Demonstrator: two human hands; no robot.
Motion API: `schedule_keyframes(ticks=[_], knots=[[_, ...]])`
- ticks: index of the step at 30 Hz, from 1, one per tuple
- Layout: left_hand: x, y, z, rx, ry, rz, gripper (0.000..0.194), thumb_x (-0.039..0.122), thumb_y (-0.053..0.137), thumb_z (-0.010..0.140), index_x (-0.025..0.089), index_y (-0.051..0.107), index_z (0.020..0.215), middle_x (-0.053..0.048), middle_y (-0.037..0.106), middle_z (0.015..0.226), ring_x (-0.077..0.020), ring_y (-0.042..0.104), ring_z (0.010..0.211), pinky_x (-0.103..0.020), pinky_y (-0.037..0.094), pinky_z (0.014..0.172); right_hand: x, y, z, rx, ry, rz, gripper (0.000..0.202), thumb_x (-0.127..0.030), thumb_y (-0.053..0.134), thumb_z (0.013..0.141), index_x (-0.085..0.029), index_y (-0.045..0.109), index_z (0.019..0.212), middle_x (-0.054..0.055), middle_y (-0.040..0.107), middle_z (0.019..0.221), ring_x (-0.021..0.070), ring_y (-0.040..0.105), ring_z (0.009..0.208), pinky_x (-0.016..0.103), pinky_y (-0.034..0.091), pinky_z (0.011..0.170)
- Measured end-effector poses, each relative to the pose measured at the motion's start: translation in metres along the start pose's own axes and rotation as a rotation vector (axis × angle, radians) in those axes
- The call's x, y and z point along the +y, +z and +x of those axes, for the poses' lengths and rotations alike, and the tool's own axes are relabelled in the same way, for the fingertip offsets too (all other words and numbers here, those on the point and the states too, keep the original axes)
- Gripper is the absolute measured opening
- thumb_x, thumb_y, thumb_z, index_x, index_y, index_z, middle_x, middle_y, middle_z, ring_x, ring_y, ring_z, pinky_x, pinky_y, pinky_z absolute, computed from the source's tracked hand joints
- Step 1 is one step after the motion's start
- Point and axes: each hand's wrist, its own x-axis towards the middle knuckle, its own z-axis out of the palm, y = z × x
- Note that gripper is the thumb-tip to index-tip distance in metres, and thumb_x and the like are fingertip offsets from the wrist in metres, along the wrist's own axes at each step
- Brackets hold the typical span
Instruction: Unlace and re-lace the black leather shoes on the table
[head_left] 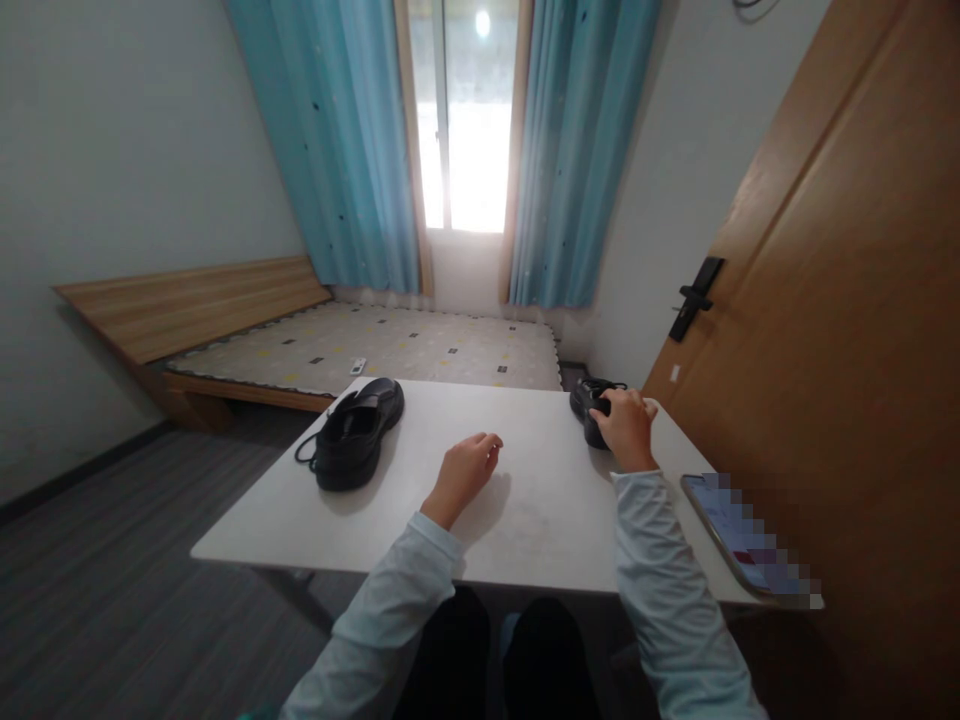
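Shoe [584, 402] at the table's [525, 420] far right: your right hand [628, 425] seems to be steadying or placing it, grip closed around its near side; shifting it would call for keeping that hold. Your left hand [463, 475] is half-curled, empty. You have two shoes, the other shoe [364, 445] far left, and one phone [739, 530].

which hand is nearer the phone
Right: the right hand is on a shoe, beyond and left of the phone; the left hand is farther left, over the table.
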Motion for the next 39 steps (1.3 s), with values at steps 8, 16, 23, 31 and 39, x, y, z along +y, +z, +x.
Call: schedule_keyframes(ticks=[8, 16, 23, 31, 39], knots=[[-0.001, 0.0, 0.003, 0.0, -0.048, 0.052, 0.02, 0.021, 0.044, 0.091, 0.022, 0.062, 0.1, -0.003, 0.068, 0.094, -0.0148, 0.062, 0.08, -0.024, 0.042, 0.067, -0.056, -0.017, -0.015, -0.137, -0.284, 0.106, 0.004, -0.02, 0.058, 0.082, -0.017, 0.061, 0.082, 0.009, 0.064, 0.087, 0.0261, 0.053, 0.091, 0.038, 0.033, 0.081], [-0.002, 0.003, 0.006, 0.096, -0.092, 0.037, 0.02, 0.023, 0.043, 0.093, 0.022, 0.061, 0.101, -0.003, 0.069, 0.097, -0.0156, 0.064, 0.081, -0.024, 0.042, 0.067, -0.096, -0.032, -0.051, -0.134, -0.376, 0.051, 0.007, -0.018, 0.056, 0.085, -0.018, 0.057, 0.078, 0.007, 0.063, 0.081, 0.023, 0.053, 0.079, 0.037, 0.032, 0.075], [-0.002, 0.008, 0.008, 0.141, -0.063, -0.051, 0.024, 0.032, 0.04, 0.095, 0.02, 0.061, 0.098, -0.004, 0.069, 0.091, -0.0144, 0.064, 0.075, -0.024, 0.044, 0.067, -0.113, -0.037, -0.089, -0.111, -0.435, 0.067, 0.007, -0.017, 0.057, 0.085, -0.018, 0.054, 0.079, 0.006, 0.062, 0.079, 0.0223, 0.052, 0.078, 0.036, 0.029, 0.072], [0.0, 0.007, 0.009, 0.14, -0.02, -0.15, 0.025, 0.037, 0.045, 0.092, 0.019, 0.061, 0.097, -0.003, 0.069, 0.086, -0.0134, 0.063, 0.069, -0.024, 0.045, 0.066, -0.118, -0.025, -0.109, -0.069, -0.498, 0.144, 0.008, -0.009, 0.053, 0.085, -0.017, 0.052, 0.083, 0.005, 0.06, 0.079, 0.0213, 0.049, 0.076, 0.036, 0.03, 0.072], [-0.001, 0.008, 0.008, 0.178, 0.018, -0.221, 0.024, 0.04, 0.052, 0.088, 0.021, 0.061, 0.1, -0.002, 0.067, 0.088, -0.012, 0.062, 0.068, -0.024, 0.049, 0.065, -0.114, -0.016, -0.112, -0.067, -0.556, 0.257, 0.008, -0.013, 0.05, 0.088, -0.016, 0.053, 0.082, 0.006, 0.059, 0.081, 0.0217, 0.051, 0.079, 0.035, 0.035, 0.073]])
